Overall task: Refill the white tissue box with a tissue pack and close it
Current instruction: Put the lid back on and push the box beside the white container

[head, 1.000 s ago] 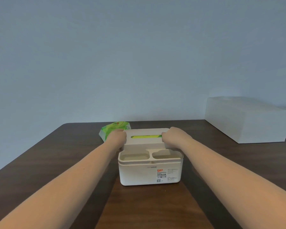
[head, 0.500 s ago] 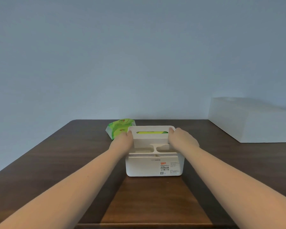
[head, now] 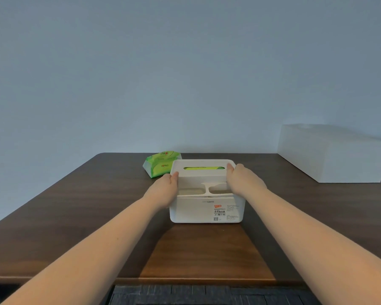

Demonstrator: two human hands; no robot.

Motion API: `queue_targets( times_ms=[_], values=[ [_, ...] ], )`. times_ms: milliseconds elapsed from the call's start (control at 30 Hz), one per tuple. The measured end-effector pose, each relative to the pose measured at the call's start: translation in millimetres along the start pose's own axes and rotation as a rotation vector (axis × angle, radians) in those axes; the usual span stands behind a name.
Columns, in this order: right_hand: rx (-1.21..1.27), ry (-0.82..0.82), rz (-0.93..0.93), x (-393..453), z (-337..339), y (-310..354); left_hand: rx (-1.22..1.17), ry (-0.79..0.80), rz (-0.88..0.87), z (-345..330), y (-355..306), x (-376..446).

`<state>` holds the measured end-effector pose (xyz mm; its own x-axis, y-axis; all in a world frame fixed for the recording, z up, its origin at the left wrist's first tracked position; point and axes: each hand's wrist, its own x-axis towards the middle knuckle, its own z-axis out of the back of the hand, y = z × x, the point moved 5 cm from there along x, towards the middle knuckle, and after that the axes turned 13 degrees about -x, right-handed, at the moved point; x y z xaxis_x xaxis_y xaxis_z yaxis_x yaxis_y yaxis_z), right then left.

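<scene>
white tissue box (head: 191,211) with orange-and-black label, green showing through its slot, green tissue pack (head: 157,165) with red logo, dark brown woodgrain table (head: 75,205), plain white box (head: 334,157) far right, pale blue-grey wall (head: 185,73)

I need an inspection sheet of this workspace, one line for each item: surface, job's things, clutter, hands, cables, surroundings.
Surface: dark wooden table, bare near its front edge.
Job's things: white tissue box at centre, lid on top, green showing through its slot; green tissue pack lies behind the box on the left.
Clutter: large white box at far right.
Hands: left hand and right hand grip the lid's two ends.
Cables: nothing seen.
Surroundings: plain pale wall; dark fabric below the table edge.
</scene>
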<state>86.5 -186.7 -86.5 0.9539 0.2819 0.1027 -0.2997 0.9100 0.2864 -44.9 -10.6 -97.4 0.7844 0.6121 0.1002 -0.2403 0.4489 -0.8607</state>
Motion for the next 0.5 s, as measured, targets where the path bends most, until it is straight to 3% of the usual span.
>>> queue_targets(
  times_ms=[267,500],
  values=[
    [0.009,-0.016,0.009,-7.5,-0.9,-1.8,0.033,0.032,0.021,-2.0,-6.0,-6.6],
    [0.147,0.153,0.073,-28.1,7.0,-9.1,0.004,0.151,0.149,3.2,0.8,-18.0]
  ],
)
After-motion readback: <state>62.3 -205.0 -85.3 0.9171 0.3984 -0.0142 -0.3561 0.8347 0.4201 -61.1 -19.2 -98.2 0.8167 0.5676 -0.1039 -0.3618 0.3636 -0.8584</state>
